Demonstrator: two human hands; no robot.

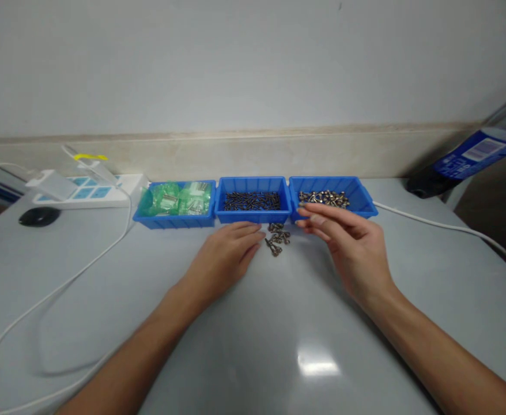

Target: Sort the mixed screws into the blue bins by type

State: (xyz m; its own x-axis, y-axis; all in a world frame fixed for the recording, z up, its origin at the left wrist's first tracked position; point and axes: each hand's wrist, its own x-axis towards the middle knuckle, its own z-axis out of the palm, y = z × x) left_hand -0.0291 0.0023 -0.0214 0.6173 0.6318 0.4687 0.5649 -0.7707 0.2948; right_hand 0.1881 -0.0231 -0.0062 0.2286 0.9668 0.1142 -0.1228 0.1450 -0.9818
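- Currently rests the left hand (229, 251) palm down on the grey table (274, 328), near the centre of the frame, with grip released and fingers stretched loosely toward the right.
- Has the small pile of metal fasteners (281, 237) between both hands, just right of centre, close beside the left fingertips.
- Holds the right hand (357, 248) raised, right of centre, with thumb and fingertips drawn together by the front left corner of the right blue bin (360, 196); cannot tell whether pinching anything.
- Has shiny fasteners (328, 199) inside that bin, dark screws (253, 201) in the middle blue bin (253, 218), and green plastic bags (166, 199) in the left blue bin (175, 222).
- Includes a white power strip (134, 187) and a dark oval object (39, 217) at left, plus a tilted bottle (473, 155) at upper right.
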